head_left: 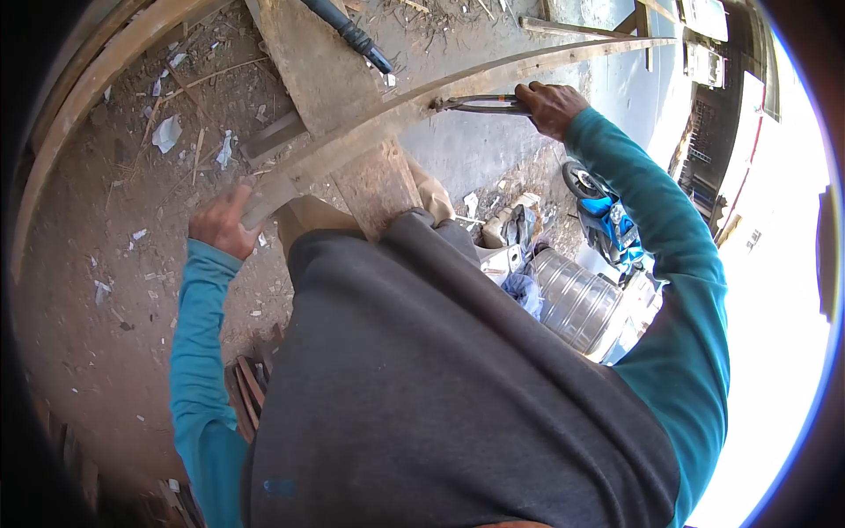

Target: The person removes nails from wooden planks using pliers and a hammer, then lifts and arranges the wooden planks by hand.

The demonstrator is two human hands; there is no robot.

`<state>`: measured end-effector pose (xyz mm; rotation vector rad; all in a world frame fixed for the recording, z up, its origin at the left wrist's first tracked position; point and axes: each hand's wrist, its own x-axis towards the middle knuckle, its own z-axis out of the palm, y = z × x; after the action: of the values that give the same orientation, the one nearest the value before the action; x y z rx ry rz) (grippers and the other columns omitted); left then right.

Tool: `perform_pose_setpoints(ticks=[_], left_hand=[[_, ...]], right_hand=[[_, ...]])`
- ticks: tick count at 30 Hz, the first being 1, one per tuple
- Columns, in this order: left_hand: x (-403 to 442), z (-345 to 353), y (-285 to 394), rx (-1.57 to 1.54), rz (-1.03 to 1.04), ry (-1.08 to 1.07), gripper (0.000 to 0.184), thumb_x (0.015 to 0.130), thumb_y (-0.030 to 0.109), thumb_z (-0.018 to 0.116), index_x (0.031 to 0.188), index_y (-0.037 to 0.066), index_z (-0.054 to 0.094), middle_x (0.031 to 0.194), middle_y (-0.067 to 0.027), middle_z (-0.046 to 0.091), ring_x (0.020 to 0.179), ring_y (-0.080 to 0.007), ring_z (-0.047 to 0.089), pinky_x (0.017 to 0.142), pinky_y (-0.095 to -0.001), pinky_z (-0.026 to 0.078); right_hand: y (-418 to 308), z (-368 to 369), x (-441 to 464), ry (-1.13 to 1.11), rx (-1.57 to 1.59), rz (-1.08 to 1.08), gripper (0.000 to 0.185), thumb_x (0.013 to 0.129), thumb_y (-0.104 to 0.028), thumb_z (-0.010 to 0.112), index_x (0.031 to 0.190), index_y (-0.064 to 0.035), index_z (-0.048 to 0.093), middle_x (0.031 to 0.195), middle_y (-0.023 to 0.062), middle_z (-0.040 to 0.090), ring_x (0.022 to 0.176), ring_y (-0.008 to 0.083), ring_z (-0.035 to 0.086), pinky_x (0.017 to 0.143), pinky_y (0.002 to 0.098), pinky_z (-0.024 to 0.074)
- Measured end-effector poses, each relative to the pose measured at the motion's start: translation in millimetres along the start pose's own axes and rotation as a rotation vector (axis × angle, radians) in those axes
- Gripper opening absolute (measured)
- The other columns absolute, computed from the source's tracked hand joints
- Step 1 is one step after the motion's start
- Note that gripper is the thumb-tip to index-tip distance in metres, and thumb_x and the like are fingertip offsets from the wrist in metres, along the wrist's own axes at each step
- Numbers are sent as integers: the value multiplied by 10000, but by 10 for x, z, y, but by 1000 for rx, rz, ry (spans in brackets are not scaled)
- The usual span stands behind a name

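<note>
Your dark shirt is nearest; beyond, your left hand grasps the wooden strip lying across a plank. Your right hand clutches pincers against it; work seems unfinished.

No legible text, blue shirt mark too blurred

Teal sleeves and a charcoal-grey top marked with a small blue logo; khaki trousers. The wooden strip is pale brown, the pincers dark grey. White scraps speckle the brown ground. The motorbike is bright blue and black; the drum is silvery, banded with lighter rings.
</note>
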<state>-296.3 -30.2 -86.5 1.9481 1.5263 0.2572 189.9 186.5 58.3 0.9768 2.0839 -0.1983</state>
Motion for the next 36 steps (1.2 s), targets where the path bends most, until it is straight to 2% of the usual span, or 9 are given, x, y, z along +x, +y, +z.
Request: perform_pose_setpoints(ticks=[8,14,16,20,24,26,28,30,36], left_hand=[[18,16,-47,5,4,99,659,637,199,824,1257,139,607,940,-144,670,818,-364,662,696,-462,531],[-41,34,-49,14,-38,7,606,670,199,801,1240,171,597,1005,-137,680,873,-360,671,704,-459,544],[-43,54,-14,14,-32,44,606,655,224,817,1225,188,616,940,-124,673,824,-362,674,685,-475,543],[-65,3,87,21,-34,85,605,661,222,818,1228,184,613,937,-131,673,815,-363,678,675,-480,542],[-104,38,89,57,-28,87,612,667,196,813,1244,181,609,927,-140,660,817,-365,664,686,-471,534],[-155,120,69,55,1,118,625,662,180,809,1254,180,607,918,-140,646,814,-362,654,687,-470,527],[-206,148,141,122,51,214,673,638,149,804,1280,180,602,900,-125,599,806,-349,629,691,-464,507],[-224,189,195,179,64,243,688,634,141,796,1292,179,598,893,-121,579,801,-342,621,692,-462,500],[-253,182,264,243,51,228,722,631,124,793,1321,179,585,929,-103,588,830,-324,619,729,-442,498]], right_hand=[[339,434,275,107,93,-141,153,904,-132,549,1053,-105,526,945,143,612,852,384,664,736,503,531],[71,301,25,148,102,-40,123,921,-136,545,1037,-98,530,944,132,625,844,369,661,774,480,526],[-78,79,-141,120,4,-22,124,919,-105,540,1037,-70,527,910,133,636,843,362,667,793,472,521],[-429,-412,-383,-85,-58,153,104,928,-85,500,987,-58,581,908,152,670,884,361,678,808,471,503],[-454,-439,-491,27,-94,211,138,952,-121,494,956,-54,615,913,165,684,895,362,678,804,484,506],[-472,-393,-602,-62,220,420,188,973,-185,500,963,-45,625,918,172,689,895,350,676,813,497,505],[-405,-165,-743,-212,734,448,284,978,-254,523,1093,-17,627,841,139,695,737,246,703,669,401,557],[-584,39,-941,-234,1145,411,333,972,-234,543,1196,6,602,845,124,701,721,206,705,620,335,572],[-1352,414,-1122,-329,1720,450,439,956,-157,550,1345,39,495,991,196,702,865,257,729,676,337,609]])
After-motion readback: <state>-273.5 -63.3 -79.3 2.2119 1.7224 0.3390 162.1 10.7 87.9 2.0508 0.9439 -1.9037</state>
